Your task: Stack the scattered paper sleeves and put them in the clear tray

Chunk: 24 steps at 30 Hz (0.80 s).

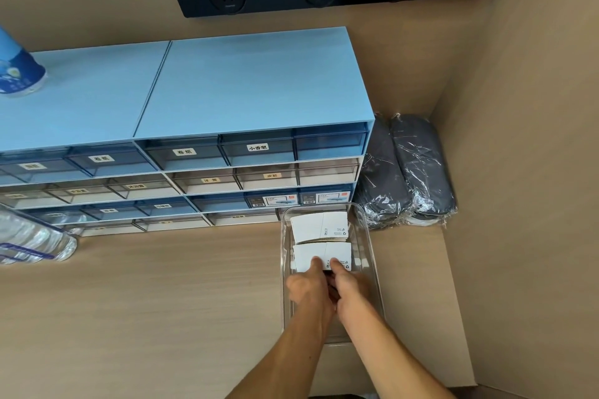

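A clear tray (372, 256) stands on the wooden counter in front of the drawer unit. Inside it lie two stacks of white paper sleeves: a far stack (319, 226) and a near stack (321, 253). My left hand (308, 287) and my right hand (348, 285) are both inside the tray, side by side. Their fingertips press on the near edge of the near stack. The lower edge of that stack is hidden under my fingers.
A blue drawer unit (227, 97) with labelled drawers stands behind the tray. Wrapped dark grey packs (405, 168) lie in the right corner. Bottled water (32, 236) sits at the left, a blue paper cup stack (17, 68) on the unit. The wall rises close on the right.
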Tool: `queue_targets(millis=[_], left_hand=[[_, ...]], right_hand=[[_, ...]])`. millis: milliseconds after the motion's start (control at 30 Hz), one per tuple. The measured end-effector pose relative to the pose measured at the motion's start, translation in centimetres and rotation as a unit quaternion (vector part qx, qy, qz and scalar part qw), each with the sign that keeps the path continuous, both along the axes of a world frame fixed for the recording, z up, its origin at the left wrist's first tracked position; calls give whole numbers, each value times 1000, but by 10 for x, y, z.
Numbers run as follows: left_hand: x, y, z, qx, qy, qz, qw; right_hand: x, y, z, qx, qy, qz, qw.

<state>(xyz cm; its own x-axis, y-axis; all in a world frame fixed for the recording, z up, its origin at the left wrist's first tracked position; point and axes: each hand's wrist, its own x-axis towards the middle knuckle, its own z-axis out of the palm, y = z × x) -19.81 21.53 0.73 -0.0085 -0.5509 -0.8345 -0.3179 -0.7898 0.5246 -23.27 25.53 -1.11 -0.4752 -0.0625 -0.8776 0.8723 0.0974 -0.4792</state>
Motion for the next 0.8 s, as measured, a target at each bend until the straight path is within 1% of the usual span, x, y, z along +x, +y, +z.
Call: queue_targets(millis=[100, 300, 400, 500, 600, 700, 800], left_hand=[[1, 0, -2, -1, -17, -26, 1000], [2, -4, -2, -2, -29, -41, 999], [3, -3, -3, -6, -26, -30, 999], [3, -2, -1, 12, -16, -27, 999], [6, 2, 0, 14, 3, -26, 1000], [17, 8, 12, -1, 48, -33, 998], [28, 5, 30, -64, 130, -57, 988]], right_hand=[[1, 2, 1, -2, 4, -7, 1000], [3, 4, 2, -10, 9, -21, 1000], [3, 6, 1, -22, 9, -24, 999], [5, 9, 3, -33, 6, -19, 999], [8, 14, 8, -26, 34, -8, 999], [13, 20, 21, -35, 66, 17, 997], [16, 22, 40, -66, 130, 31, 989]])
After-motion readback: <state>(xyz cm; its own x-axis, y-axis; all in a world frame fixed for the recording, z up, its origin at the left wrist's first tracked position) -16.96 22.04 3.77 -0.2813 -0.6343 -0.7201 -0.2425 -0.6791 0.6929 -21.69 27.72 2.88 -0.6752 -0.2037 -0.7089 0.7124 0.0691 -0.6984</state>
